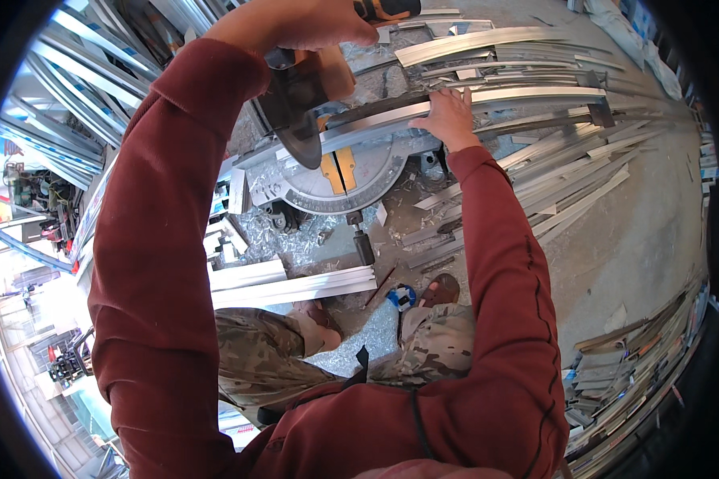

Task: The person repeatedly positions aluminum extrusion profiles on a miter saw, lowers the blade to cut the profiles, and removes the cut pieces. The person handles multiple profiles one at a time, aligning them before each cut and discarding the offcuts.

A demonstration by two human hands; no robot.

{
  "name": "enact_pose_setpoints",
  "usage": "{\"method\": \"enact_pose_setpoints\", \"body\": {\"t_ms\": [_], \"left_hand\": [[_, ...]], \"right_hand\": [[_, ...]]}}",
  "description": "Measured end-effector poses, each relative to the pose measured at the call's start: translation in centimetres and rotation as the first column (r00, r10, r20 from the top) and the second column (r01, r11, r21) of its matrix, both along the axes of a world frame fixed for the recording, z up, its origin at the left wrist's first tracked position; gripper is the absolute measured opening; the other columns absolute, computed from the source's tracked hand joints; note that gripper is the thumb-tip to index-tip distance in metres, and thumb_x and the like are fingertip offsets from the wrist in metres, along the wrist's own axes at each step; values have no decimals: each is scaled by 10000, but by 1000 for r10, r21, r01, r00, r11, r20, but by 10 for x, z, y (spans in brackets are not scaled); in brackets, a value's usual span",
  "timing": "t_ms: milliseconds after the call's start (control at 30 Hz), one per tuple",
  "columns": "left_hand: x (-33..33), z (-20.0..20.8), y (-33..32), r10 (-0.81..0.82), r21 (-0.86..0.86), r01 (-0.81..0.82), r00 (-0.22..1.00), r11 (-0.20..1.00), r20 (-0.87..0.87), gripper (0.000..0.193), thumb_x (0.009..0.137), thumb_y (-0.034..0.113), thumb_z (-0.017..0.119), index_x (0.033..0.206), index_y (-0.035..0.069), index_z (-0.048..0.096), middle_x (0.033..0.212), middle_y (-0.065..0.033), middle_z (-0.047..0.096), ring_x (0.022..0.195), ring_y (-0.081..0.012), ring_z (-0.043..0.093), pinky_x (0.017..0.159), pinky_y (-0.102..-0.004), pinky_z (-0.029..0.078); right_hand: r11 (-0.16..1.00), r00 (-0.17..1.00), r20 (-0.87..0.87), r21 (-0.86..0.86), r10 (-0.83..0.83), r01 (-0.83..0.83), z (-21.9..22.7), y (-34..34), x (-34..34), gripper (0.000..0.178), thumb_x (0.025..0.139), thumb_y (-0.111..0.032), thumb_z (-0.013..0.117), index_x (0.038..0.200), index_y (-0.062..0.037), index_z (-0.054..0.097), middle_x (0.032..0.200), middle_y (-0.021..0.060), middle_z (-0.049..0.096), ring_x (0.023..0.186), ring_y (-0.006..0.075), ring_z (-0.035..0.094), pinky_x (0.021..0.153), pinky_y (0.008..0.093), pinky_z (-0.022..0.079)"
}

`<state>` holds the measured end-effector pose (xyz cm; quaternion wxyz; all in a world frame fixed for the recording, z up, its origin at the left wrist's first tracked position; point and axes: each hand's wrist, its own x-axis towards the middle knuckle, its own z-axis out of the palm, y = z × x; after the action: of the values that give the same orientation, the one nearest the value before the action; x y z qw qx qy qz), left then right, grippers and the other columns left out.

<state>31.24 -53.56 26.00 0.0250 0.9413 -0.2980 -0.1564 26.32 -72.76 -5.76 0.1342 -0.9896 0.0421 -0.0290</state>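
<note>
My left hand (315, 22) reaches up to the black and orange handle (387, 8) of a miter saw and appears closed round it; the picture's upper edge cuts off part of the fingers. Below it, the saw's dark guard and round blade (302, 142) hang over the grey turntable base (367, 188) with its yellow insert (339, 170). A long silvery aluminium profile (527, 96) lies across the base along the fence. My right hand (449, 118) grips this profile to the right of the blade, thumb on the near side and fingers over the top.
Many loose aluminium strips (591, 152) lie on the floor at the right. White offcuts (319, 285) rest before my feet, among scattered metal shavings. Long profiles (96, 72) are stacked at the upper left. More scrap lengths (639, 367) pile up at the lower right.
</note>
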Motion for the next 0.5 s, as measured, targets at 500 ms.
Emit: {"method": "enact_pose_setpoints", "body": {"t_ms": [500], "left_hand": [[-26, -39, 5, -8, -56, 18, 986, 998, 169, 436, 765, 400, 701, 997, 32, 718, 762, -141, 683, 644, -269, 668, 669, -365, 534]], "right_hand": [[999, 1000, -8, -34, 0, 0, -3, -3, 1, 700, 609, -568, 824, 1059, -47, 696, 1161, 123, 642, 1218, 303, 521, 1159, 529, 188]]}}
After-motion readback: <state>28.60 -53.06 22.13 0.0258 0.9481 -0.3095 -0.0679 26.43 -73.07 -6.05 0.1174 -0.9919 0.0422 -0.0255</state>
